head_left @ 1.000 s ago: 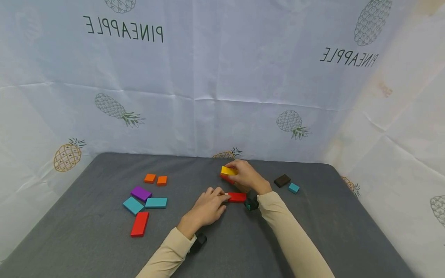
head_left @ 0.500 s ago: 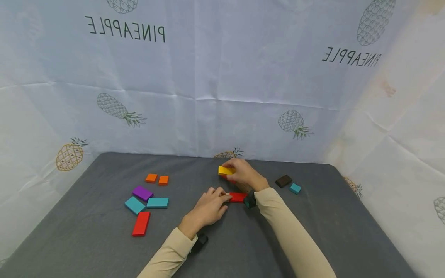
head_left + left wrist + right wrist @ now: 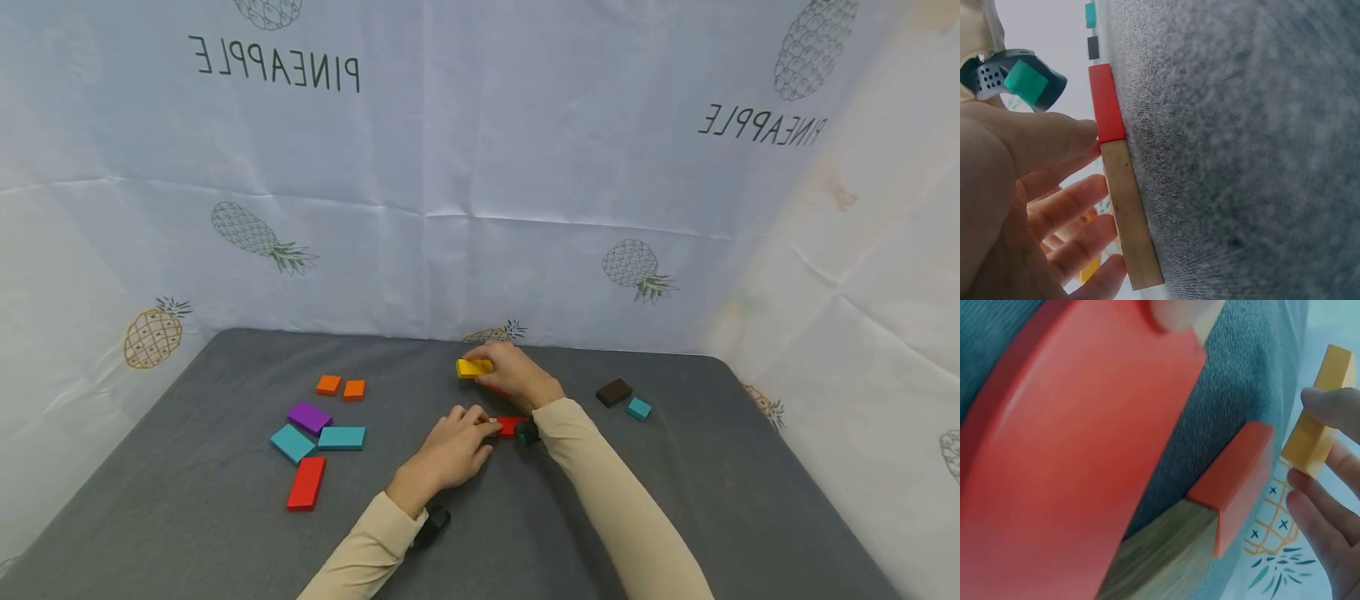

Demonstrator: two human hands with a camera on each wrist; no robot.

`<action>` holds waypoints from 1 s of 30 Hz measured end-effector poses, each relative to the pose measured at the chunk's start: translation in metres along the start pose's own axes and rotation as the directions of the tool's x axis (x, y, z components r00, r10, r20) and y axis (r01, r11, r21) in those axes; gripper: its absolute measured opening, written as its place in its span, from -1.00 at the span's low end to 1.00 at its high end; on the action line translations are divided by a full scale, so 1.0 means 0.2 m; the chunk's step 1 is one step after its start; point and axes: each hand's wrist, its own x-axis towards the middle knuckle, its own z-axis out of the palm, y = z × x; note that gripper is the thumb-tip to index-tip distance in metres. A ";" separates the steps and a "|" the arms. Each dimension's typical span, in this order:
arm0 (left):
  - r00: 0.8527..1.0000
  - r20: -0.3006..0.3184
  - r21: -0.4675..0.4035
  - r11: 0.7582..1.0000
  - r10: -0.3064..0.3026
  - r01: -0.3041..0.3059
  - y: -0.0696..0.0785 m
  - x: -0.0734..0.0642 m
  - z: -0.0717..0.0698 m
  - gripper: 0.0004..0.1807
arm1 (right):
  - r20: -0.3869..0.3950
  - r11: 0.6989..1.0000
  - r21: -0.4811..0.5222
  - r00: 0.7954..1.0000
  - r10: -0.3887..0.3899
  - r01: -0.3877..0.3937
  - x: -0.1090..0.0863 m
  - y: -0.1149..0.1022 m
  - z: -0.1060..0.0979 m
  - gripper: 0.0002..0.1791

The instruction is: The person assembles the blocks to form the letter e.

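My right hand (image 3: 513, 372) pinches a yellow block (image 3: 1319, 419) between thumb and fingers, raised beside the far end of a row of blocks. Closest to it in that row is a red block (image 3: 1235, 481), set against a wooden block (image 3: 1166, 550); in the head view the hand mostly covers both. My left hand (image 3: 448, 450) rests with loosely bent fingers at the nearer blocks. Its thumb touches the edge of a red block (image 3: 1107, 103), and its fingertips lie along a plain wooden block (image 3: 1132, 215) joined end to end with that one.
On the left of the grey table (image 3: 225, 550) lie two orange blocks (image 3: 328, 384), a purple block (image 3: 309, 418), two teal blocks (image 3: 342, 438) and a red block (image 3: 307, 483). Rightward are a dark brown block (image 3: 614, 392) and a small teal block (image 3: 639, 408). A pineapple-print curtain (image 3: 450, 275) hangs behind.
My right hand has carried the yellow block leftward, past the end of the far red block. The left hand stays in place, and the head view has shifted slightly.
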 end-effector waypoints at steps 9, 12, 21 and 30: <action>1.000 0.002 0.008 1.000 0.000 0.000 0.00 0.01 0.00 -0.63 | 0.015 1.000 -0.021 1.000 0.021 -0.020 0.05 -0.03 0.02 -0.55; 1.000 0.010 0.011 1.000 -0.004 0.004 0.00 0.01 0.00 -0.63 | 0.035 0.999 -0.025 0.999 0.032 -0.031 0.06 -0.03 0.01 -0.55; 1.000 0.025 0.027 1.000 -0.014 0.014 0.00 0.00 0.00 -0.63 | 0.072 1.000 0.003 0.997 0.006 -0.006 0.09 -0.05 0.04 -0.55; 1.000 0.023 0.017 1.000 -0.010 0.010 0.00 0.00 0.00 -0.64 | 0.105 1.000 -0.005 0.994 0.021 -0.021 0.09 -0.04 0.04 -0.56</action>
